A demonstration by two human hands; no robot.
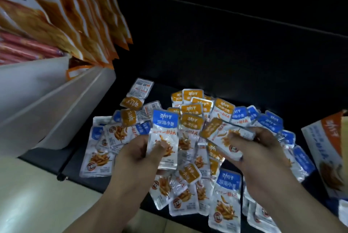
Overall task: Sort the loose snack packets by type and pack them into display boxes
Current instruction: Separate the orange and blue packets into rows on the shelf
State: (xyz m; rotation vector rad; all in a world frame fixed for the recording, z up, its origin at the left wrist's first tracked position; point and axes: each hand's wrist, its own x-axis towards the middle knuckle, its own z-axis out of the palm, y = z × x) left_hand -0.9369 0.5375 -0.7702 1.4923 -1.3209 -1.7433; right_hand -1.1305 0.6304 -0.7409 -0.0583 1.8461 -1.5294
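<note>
A heap of small silver fish-snack packets (190, 157) lies on a black surface (207, 63), some with blue tops, some with orange tops. My left hand (135, 155) pinches a blue-topped packet (164, 138) held upright above the heap. My right hand (258, 150) grips an orange-topped packet (218, 131) held tilted, its orange end pointing left. An orange display box (327, 150) stands at the right edge, beside the heap.
White shelf edges (56, 104) slope down on the left. Above them hang large orange snack bags (79, 16), with red packs (22, 48) further left. A pale floor (28, 195) shows at the lower left.
</note>
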